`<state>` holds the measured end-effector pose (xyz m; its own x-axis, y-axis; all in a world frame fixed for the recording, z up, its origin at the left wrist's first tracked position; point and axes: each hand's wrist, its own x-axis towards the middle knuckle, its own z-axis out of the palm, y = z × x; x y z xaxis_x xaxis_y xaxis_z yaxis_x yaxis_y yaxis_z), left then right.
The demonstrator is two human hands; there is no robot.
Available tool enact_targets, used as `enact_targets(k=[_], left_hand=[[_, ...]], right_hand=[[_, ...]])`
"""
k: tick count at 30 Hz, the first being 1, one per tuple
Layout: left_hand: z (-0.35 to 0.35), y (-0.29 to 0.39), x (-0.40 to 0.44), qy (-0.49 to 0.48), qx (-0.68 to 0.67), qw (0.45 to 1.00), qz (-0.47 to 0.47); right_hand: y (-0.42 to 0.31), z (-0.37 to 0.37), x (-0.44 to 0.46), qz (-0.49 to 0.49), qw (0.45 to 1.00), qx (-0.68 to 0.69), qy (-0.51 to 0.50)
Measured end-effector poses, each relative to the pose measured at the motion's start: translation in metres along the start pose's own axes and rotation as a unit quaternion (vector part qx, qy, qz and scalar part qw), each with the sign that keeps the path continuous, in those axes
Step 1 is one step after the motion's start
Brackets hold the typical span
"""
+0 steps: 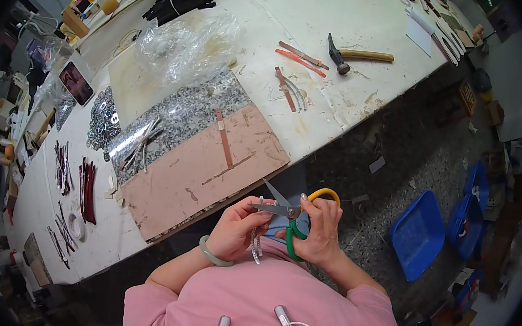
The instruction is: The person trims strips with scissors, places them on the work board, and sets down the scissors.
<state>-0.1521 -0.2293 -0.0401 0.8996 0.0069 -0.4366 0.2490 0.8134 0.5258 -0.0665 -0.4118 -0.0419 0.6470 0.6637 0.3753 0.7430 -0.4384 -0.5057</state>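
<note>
My right hand (322, 233) grips a pair of scissors (292, 212) with one yellow and one green handle loop. Their blades are spread apart and point left, toward my other hand. My left hand (233, 228) pinches a thin silvery strip (256, 249), whose loose end hangs below the fingers. The lower blade lies close against the left fingertips; whether it touches the strip I cannot tell. Just beyond the hands, a pinkish-brown board (178, 187) lies at the table's edge with a narrow brown strip (224, 140) on it.
A hammer (363, 55) and several orange-brown strips (301, 61) lie farther back on the white table (333, 113). Crumpled clear plastic (188, 42), a pile of metal rings (103, 118), dark red strips (87, 191) and a phone (77, 83) are at left. Blue trays (417, 236) stand at right.
</note>
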Motion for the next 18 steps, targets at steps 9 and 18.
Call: enact_targets(k=[9,18], left_hand=[[0.0005,0.0011,-0.0024,0.008,0.027,0.999,0.016],[0.0035,0.0029,-0.0043,0.006,0.064,0.997,0.033]], right_hand=[[-0.0015,-0.0032,0.002,0.004,1.0,0.006,-0.015],[-0.0001,-0.0034,0.0047,0.0,1.0,0.011,-0.026]])
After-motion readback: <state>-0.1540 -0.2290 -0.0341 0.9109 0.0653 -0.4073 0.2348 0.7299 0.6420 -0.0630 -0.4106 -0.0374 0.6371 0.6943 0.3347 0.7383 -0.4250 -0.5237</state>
